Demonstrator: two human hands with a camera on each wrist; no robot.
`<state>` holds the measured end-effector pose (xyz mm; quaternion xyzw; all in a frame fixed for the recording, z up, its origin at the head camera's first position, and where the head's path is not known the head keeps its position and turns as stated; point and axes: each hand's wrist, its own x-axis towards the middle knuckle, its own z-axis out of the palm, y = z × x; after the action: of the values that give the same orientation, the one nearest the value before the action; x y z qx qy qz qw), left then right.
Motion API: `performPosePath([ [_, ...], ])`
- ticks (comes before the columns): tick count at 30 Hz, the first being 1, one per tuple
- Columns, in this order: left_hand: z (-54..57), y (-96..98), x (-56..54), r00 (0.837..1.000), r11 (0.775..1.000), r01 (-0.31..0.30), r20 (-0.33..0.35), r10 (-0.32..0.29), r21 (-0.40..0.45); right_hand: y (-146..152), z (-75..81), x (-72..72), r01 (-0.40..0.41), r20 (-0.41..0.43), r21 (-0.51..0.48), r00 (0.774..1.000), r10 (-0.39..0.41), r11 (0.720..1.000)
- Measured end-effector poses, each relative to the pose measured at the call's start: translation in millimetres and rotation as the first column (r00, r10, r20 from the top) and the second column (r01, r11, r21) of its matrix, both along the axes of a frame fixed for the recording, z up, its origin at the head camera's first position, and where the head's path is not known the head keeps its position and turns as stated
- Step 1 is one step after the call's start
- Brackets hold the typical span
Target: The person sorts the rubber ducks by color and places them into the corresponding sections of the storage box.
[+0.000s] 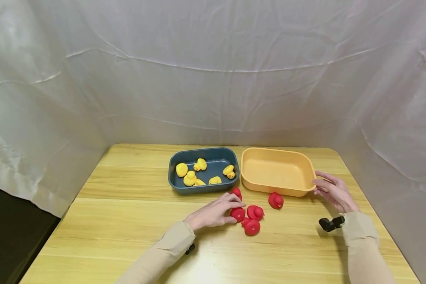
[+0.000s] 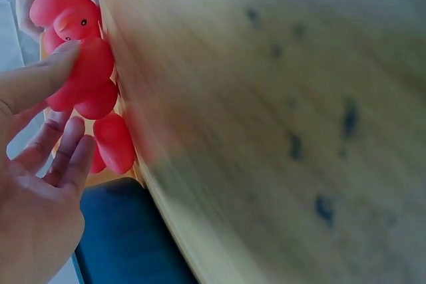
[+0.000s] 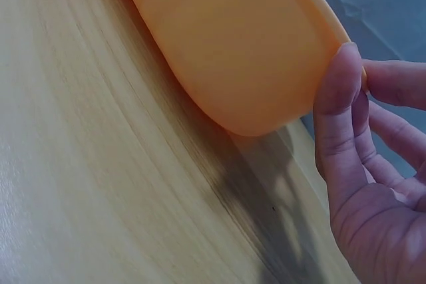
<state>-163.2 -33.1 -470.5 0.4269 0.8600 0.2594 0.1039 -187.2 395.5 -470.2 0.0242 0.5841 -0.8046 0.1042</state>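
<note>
My left hand [image 1: 216, 211] reaches over the red rubber ducks, with thumb and fingers around one red duck [image 1: 238, 215] on the table. In the left wrist view the thumb lies against that duck [image 2: 94, 64]. Close by are two more red ducks, one beside it [image 1: 256, 212] and one nearer me [image 1: 252, 228]. Another red duck [image 1: 236, 192] shows partly behind the fingers. At the right, my right hand [image 1: 335, 193] pinches the rim of an orange plastic tray [image 1: 278, 191], thumb outside its wall in the right wrist view. Nothing lies inside the tray.
A dark blue tray [image 1: 202, 190] holding several yellow rubber ducks [image 1: 190, 178] stands left of the orange one, nearly touching it. One more red duck [image 1: 276, 200] sits just in front of the orange tray. Grey cloth [image 1: 220, 79] hangs behind and beside the wooden table [image 1: 120, 221].
</note>
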Motion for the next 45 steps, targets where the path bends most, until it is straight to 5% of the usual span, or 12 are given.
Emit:
performPosePath([
  [8,-0.6,0.5,0.4,0.996,0.997,0.014,-0.092,-0.021,-0.07,0.4,-2.3,-1.1,-0.017,-0.008,-0.06,1.0,0.017,0.998],
  [22,-0.7,-1.3,0.4,0.965,0.993,0.056,-0.249,-0.082,-0.108,-1.3,-3.6,-0.7,0.005,0.017,-0.066,1.0,-0.004,0.998],
  [45,3.2,-6.0,-5.6,0.992,0.991,-0.004,-0.123,0.021,0.135,-1.8,-3.7,1.5,0.003,0.009,-0.106,1.0,-0.002,0.994],
])
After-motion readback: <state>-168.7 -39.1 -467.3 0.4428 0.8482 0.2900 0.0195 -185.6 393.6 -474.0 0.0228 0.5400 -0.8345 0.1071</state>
